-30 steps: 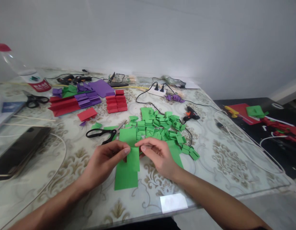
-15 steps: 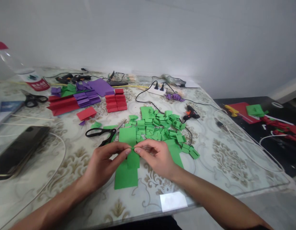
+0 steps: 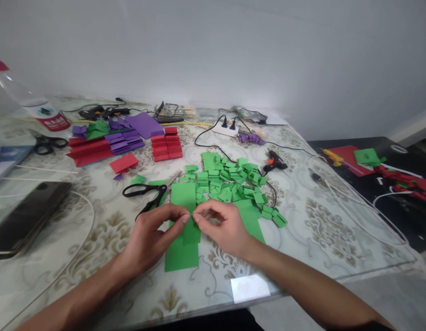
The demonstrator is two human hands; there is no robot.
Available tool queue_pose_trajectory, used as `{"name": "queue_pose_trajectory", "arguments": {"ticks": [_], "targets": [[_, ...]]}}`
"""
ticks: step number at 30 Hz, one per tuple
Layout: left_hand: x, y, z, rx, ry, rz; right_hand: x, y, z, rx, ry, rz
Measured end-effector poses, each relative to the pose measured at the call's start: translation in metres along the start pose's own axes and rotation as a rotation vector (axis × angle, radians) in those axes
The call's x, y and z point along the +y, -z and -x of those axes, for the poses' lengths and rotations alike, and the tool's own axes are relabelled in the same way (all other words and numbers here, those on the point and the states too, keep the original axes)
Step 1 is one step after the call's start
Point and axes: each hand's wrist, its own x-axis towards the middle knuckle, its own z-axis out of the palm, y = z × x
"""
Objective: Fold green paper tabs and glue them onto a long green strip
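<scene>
My left hand (image 3: 151, 236) and my right hand (image 3: 224, 227) meet fingertip to fingertip, each in a pinch. Between them is a small green paper piece (image 3: 191, 216), mostly hidden by the fingers. Below lie overlapping green paper strips (image 3: 181, 257) on the table. Black-handled scissors (image 3: 147, 191) rest partly open beyond my left hand, blades pointing away. A heap of small folded green paper pieces (image 3: 228, 181) spreads past my right hand, with a larger green sheet (image 3: 251, 220) beside that wrist.
At left are a phone (image 3: 30, 216), a bottle (image 3: 47, 115) and more scissors (image 3: 47, 142). Folded red paper (image 3: 166, 149) and purple paper (image 3: 125, 141) lie farther back. A glue gun (image 3: 275, 162) and a power strip (image 3: 226, 131) with cords stand beyond the green heap.
The fingertips of both hands have shifted very slightly around the small green paper piece. Everything else stays in place.
</scene>
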Motion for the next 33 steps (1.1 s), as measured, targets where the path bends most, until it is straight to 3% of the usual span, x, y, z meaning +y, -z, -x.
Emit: {"name": "queue_pose_trajectory", "arguments": {"ticks": [21,33], "targets": [[-0.0009,0.0012,-0.0044,-0.024,0.166,0.092,0.0013,0.0067,-0.0026,-0.025,-0.032,-0.003],[-0.0007,0.0034,-0.0023,-0.166,0.077,0.053,-0.0014,0.0023,-0.0011,-0.086,-0.058,-0.013]]}}
